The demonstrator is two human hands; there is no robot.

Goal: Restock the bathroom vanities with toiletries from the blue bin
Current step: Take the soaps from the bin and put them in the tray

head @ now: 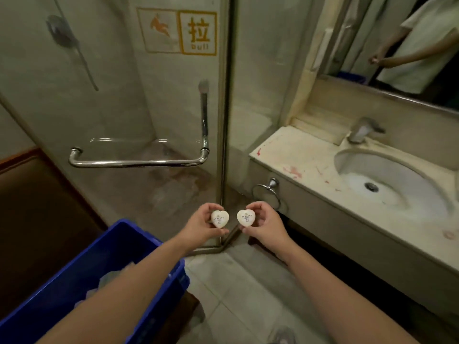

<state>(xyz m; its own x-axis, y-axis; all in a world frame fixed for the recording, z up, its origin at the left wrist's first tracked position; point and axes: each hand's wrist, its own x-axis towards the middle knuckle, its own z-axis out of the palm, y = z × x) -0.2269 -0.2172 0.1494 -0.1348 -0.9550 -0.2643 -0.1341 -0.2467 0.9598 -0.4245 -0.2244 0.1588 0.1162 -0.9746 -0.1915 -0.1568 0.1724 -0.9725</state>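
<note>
Each hand pinches a white heart-shaped soap — the left hand (201,225) one soap (219,218), the right hand (264,223) another (246,217) — held side by side, apart, between the blue bin (104,254) and the vanity (298,155).

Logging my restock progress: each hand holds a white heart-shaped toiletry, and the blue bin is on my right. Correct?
No: the head view shows the blue bin on your left. The left hand and right hand do each hold a white heart-shaped toiletry.
</note>
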